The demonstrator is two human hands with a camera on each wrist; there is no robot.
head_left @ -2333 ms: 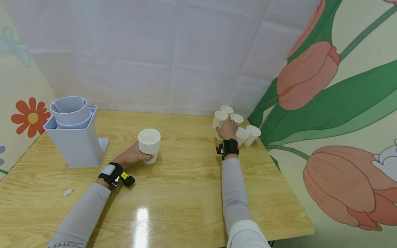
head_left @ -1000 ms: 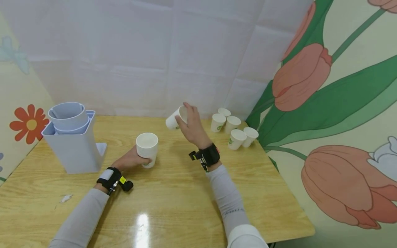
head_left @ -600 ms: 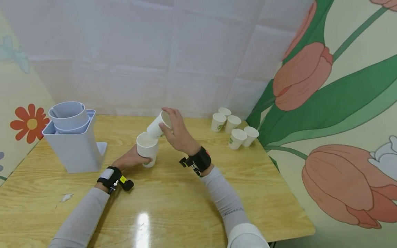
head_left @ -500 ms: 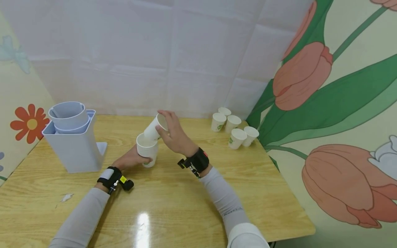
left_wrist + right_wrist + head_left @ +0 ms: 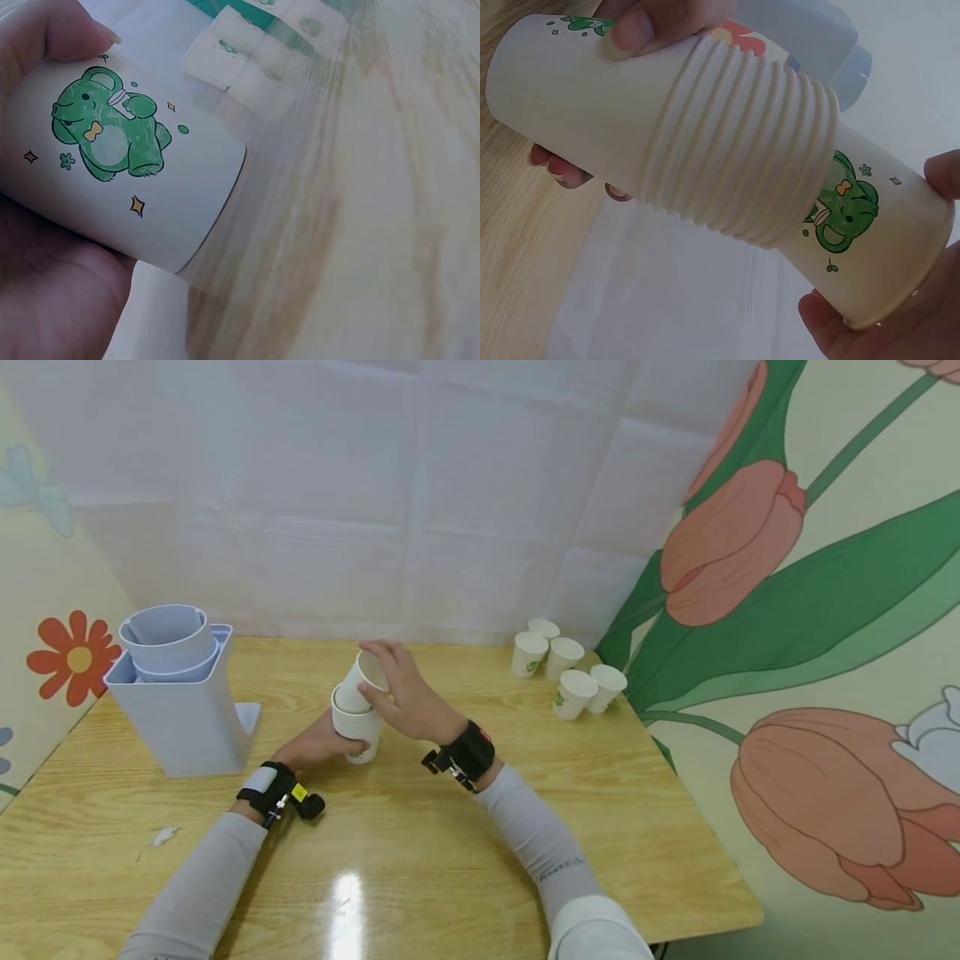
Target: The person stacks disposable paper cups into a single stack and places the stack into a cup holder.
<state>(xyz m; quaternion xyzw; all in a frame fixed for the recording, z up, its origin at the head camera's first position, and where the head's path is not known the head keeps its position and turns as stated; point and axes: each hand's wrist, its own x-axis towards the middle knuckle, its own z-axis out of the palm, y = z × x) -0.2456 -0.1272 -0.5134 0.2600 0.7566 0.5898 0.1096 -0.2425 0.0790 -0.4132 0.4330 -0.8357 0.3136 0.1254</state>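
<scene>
My left hand (image 5: 324,743) grips a stack of nested white paper cups (image 5: 356,725) near the middle of the table. A green cartoon animal is printed on the stack's outer cup (image 5: 112,142) in the left wrist view. With thumb and fingers, my right hand (image 5: 408,697) holds a single paper cup (image 5: 358,683) by its rim. This cup is tilted, and its base sits inside the mouth of the stack. In the right wrist view, several rims of the stack (image 5: 742,142) line up between the two hands, and the single cup (image 5: 885,225) sticks partly out of them.
Several separate paper cups (image 5: 576,695) stand upright at the table's back right, by the tulip-painted wall. A pale blue-grey square bin (image 5: 187,718) with round containers (image 5: 168,639) in it stands at the left. A white scrap (image 5: 163,837) lies on the wooden table (image 5: 450,860).
My right hand has taken a cup from the group at the right and carried it left, lowering its base into the stack. My left hand has stayed on the stack.
</scene>
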